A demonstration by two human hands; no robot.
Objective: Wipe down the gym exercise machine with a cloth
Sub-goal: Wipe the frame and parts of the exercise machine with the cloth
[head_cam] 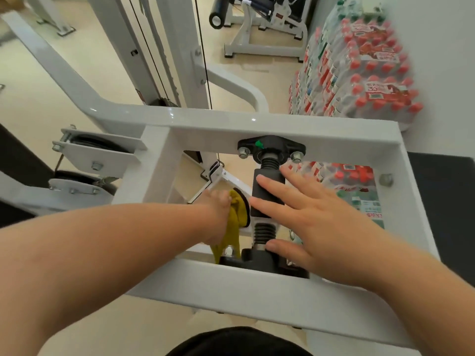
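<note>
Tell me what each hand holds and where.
The left hand grips the yellow cloth by its bunched top; the right hand holds nothing, fingers spread.

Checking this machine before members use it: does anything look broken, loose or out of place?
Nothing looks broken or spilled. One small oddity: a green piece on the black bracket bolted to the far frame bar; too small to identify.

One head-worn view — wide-angle, facing steeply down, close over the machine frame (257, 124).
</note>
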